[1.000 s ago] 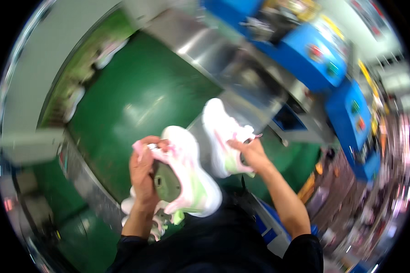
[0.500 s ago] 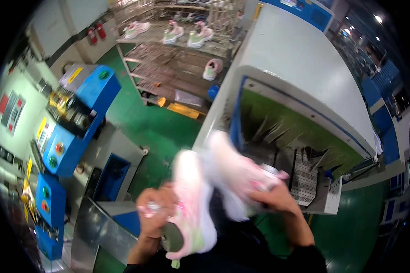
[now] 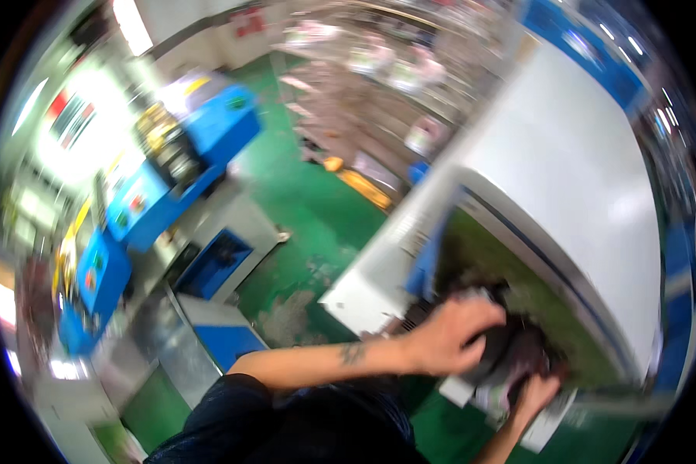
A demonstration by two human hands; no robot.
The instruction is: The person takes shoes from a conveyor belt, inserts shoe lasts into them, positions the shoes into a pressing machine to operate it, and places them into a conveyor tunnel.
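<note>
at the white machine (image 3: 572, 170), our left hand (image 3: 455, 331) curves unclenched. we cannot tell if our right hand (image 3: 537, 393) grips the sneaker (image 3: 493, 399).

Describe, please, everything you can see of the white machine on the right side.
The large white machine housing fills much of the right side, slanting across the view. Its surface looks smooth, like painted metal, and rounds off at the near corner. A green flap hangs at its near end, the lower edge blurred. The left hand and right hand are close to the flap; blur hides whether either touches it.
</note>
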